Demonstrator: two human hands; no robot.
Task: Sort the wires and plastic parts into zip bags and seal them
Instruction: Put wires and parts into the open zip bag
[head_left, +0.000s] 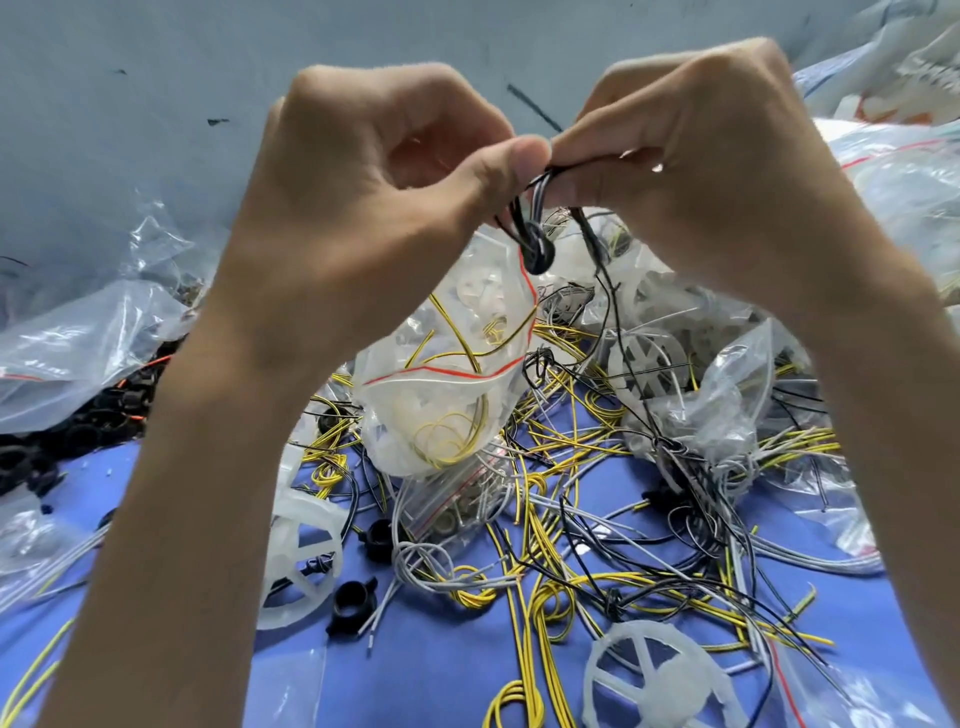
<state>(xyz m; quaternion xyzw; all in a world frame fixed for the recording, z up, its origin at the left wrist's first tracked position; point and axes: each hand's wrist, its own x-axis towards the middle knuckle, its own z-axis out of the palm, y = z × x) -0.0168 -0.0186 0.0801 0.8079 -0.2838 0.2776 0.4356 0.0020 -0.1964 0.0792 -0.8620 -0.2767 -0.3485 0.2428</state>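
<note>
The bundle of black and grey wires (540, 192) was pinched between my two hands, raised above the heap, with a small black ring part (539, 253) hanging on it just below my thumbs. My left hand (374, 192) clamped the bundle between thumb and curled fingers; my right hand (706, 176) gripped the same bundle from the other side, thumb tip touching my left thumb. One thin black strand (608, 312) trailed from my right hand down into the tangle.

Directly beneath the ring stood an open zip bag (441, 384) with a red seal line, already holding white plastic pieces and a coil of yellow wire. Around it, on the blue table cover (447, 660), lay loose yellow wires (550, 587) mixed with grey and black ones. White spoked wheels (660, 680) lay near me, one at my left forearm and one toward the right. A black clip (354, 597) sat between them. To the left, a clear bag (67, 353) rested over a pile of black parts (47, 447), and more filled bags lay to the right.
</note>
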